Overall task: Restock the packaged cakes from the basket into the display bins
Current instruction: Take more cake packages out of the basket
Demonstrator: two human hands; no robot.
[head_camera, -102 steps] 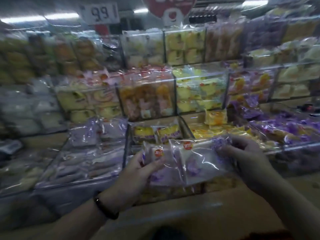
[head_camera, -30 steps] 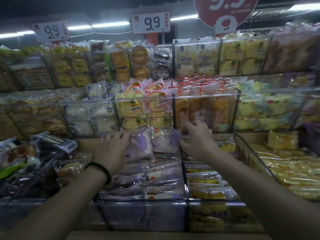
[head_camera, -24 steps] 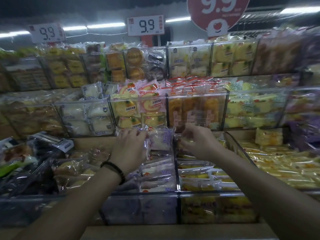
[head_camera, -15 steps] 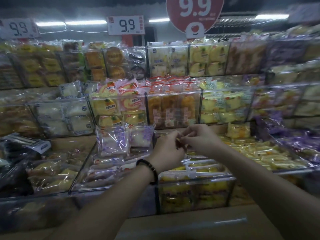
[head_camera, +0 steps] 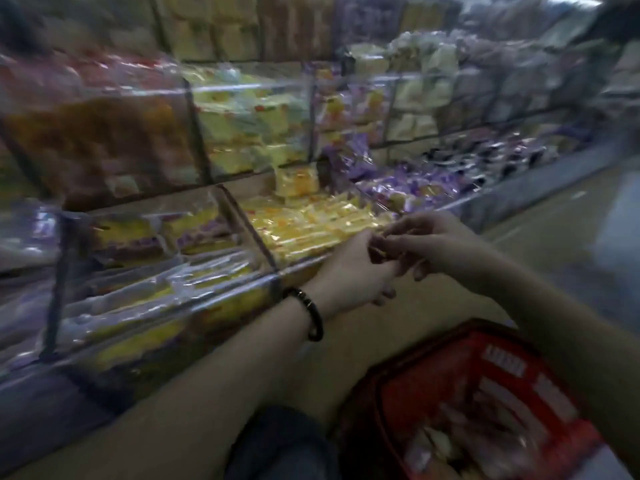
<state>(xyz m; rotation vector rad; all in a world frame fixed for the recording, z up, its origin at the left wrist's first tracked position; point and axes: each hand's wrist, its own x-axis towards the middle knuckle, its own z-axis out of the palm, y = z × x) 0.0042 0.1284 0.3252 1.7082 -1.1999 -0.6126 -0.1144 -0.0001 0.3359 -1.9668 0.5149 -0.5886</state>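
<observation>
Your left hand [head_camera: 353, 271] and right hand [head_camera: 434, 242] touched, fingers curled; the blur hid whether they held anything. The red basket [head_camera: 412, 393] of cakes [head_camera: 446, 441] sat near on the right. The bins [head_camera: 221, 289] stood just behind your hands.

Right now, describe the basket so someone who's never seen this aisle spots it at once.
Start at the tiers of clear display bins across the left and top. Look below their front edge, bottom right, under the person's right forearm: the basket. It alone is red with slotted walls; the bins are clear.
</observation>
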